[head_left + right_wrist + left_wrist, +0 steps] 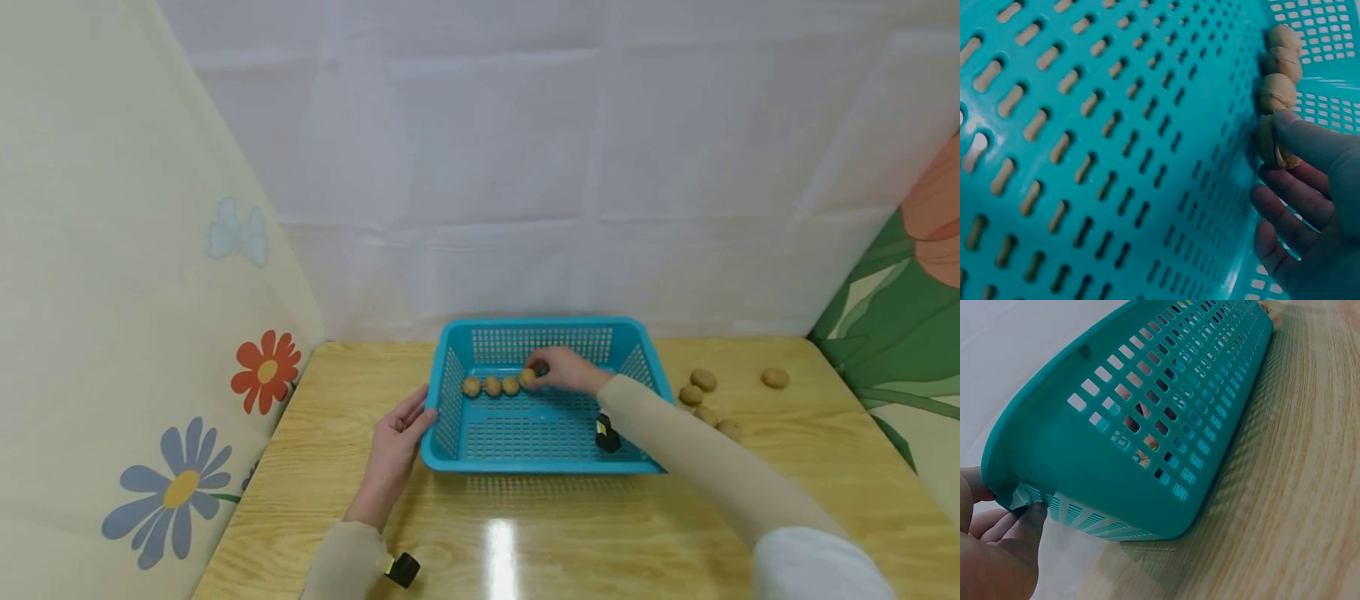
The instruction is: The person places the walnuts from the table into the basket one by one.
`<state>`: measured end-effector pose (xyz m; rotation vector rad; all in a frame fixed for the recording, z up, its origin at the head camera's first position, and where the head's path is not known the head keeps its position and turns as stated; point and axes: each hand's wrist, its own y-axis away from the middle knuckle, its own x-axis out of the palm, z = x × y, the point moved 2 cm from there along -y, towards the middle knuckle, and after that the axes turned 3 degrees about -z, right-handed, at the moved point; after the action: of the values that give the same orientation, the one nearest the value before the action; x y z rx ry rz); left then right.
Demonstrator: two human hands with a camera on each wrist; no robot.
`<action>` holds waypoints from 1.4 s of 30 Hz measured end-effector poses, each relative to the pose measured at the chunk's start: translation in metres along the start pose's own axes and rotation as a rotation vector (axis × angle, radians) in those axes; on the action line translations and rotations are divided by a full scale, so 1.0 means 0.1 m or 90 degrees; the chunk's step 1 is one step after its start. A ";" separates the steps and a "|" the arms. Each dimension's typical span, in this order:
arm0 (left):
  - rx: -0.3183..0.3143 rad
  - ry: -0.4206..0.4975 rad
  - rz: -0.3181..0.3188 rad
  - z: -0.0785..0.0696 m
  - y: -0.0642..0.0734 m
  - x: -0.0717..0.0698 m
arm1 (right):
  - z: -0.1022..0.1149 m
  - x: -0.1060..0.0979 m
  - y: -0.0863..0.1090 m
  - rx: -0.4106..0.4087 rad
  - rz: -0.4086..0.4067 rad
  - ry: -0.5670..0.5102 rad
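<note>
A blue plastic basket (540, 467) with perforated walls stands on the wooden table. My left hand (397, 437) grips its left rim, with the thumb and fingers (1022, 528) at the rim's edge in the left wrist view. Inside the basket, my right hand (564, 369) pinches a walnut (1275, 144) between thumb and fingers. That walnut sits at the right end of a row, beside three other walnuts (492, 386) lined up across the basket floor. In the right wrist view the row runs away from my thumb along the floor.
Several loose walnuts (703, 380) lie on the table to the right of the basket, close to its wall. One more walnut (775, 377) lies farther right. A white cloth backdrop (480, 167) hangs behind the table (600, 533), with flower-printed cloth at both sides.
</note>
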<state>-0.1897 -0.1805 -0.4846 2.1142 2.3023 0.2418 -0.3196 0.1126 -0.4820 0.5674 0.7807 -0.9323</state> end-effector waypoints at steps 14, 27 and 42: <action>-0.009 0.015 -0.003 0.02 -0.02 0.02 | 0.02 -0.10 0.08 0.030 0.005 -0.010; -0.006 0.005 0.000 0.01 0.00 0.02 | 0.08 -0.68 0.59 -0.011 -0.041 -0.039; -0.022 0.000 -0.006 0.00 0.00 0.02 | -0.27 -1.29 1.43 -0.029 -0.166 -0.018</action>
<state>-0.1900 -0.1786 -0.4848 2.0871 2.2909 0.2788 -0.2514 0.2648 -0.3819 0.4173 0.8614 -1.1574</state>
